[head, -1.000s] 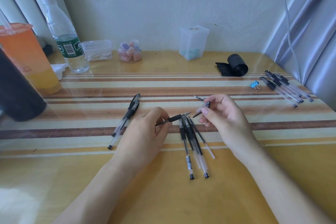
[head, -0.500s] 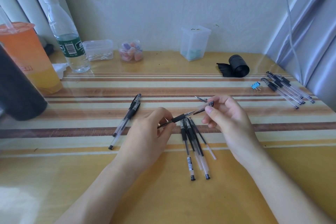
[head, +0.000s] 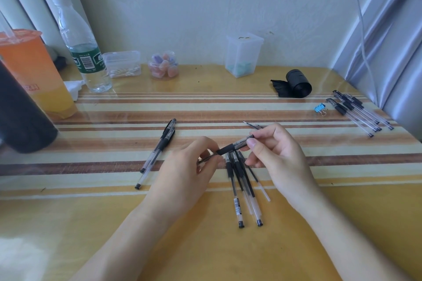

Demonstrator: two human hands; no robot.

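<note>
The pen (head: pixel 230 147) is held in the air just above the middle of the desk (head: pixel 205 246), between both hands. Its long axis slants from lower left to upper right. The thin dark end points down-left into the left hand (head: pixel 182 178), and the clear barrel end points up-right into the right hand (head: pixel 276 157). A black rubber sleeve sits near the middle of it. The left grip is closed, with thumb and fingers pinching the thin end. The right grip is closed too, pinching the barrel end between thumb and forefinger.

Directly under the pen lies a loose fan of pens (head: pixel 242 189), their capped ends toward the person. Two thin refills (head: pixel 251 124) show just behind the right hand. A pair of pens (head: pixel 159 148) lies at a slant to the left. Well off to the right is a row of pens (head: pixel 358 112), with a blue binder clip (head: pixel 319 108) beside it. Along the wall stand a black roll (head: pixel 298 83), a clear box (head: pixel 243 55), a small jar (head: pixel 163 65), a water bottle (head: pixel 84 52) and an orange drink cup (head: pixel 34 70).
</note>
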